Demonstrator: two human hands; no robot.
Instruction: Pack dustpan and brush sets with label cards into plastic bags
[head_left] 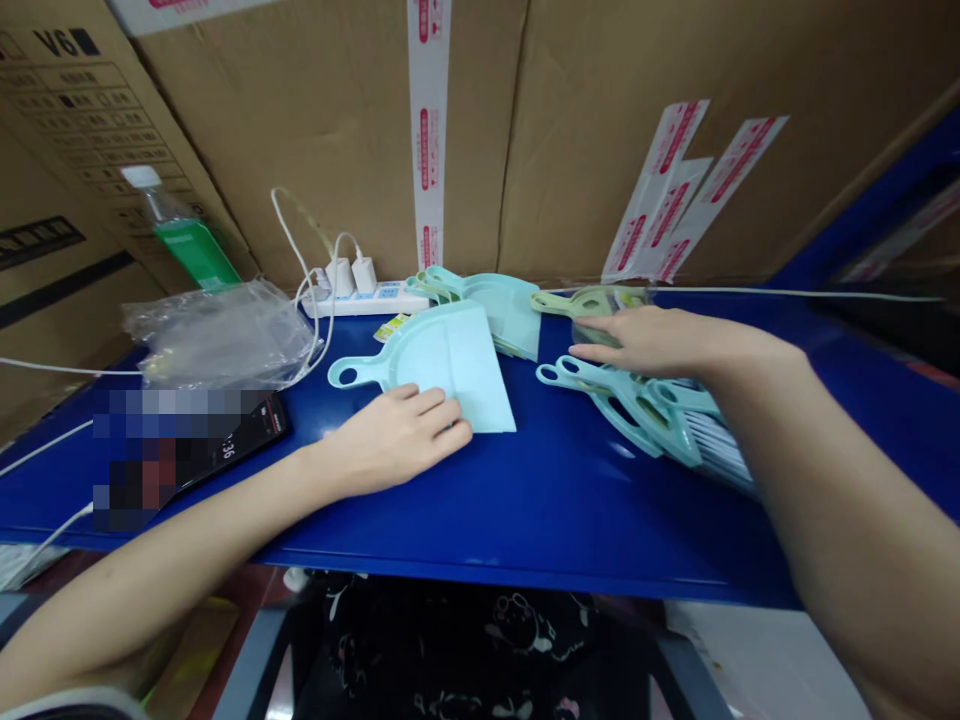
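A pale blue mini dustpan [442, 362] lies flat on the blue table [525, 510] in front of me. My left hand [397, 435] rests on its near edge, fingers curled and pressed onto the pan's lip. My right hand [645, 340] reaches to the right with fingers stretched flat, touching a greenish dustpan [592, 300] in a clear bag. Below that hand lies a pile of small teal brushes [645, 405] with white bristles. More stacked pale blue dustpans [499, 305] lie behind the first one.
A white power strip [360, 297] with plugged chargers and cables sits at the back. At the left are a crumpled clear plastic bag [217, 335], a green-labelled bottle [184, 235] and a black phone [240, 435]. Cardboard boxes [600, 130] wall the back.
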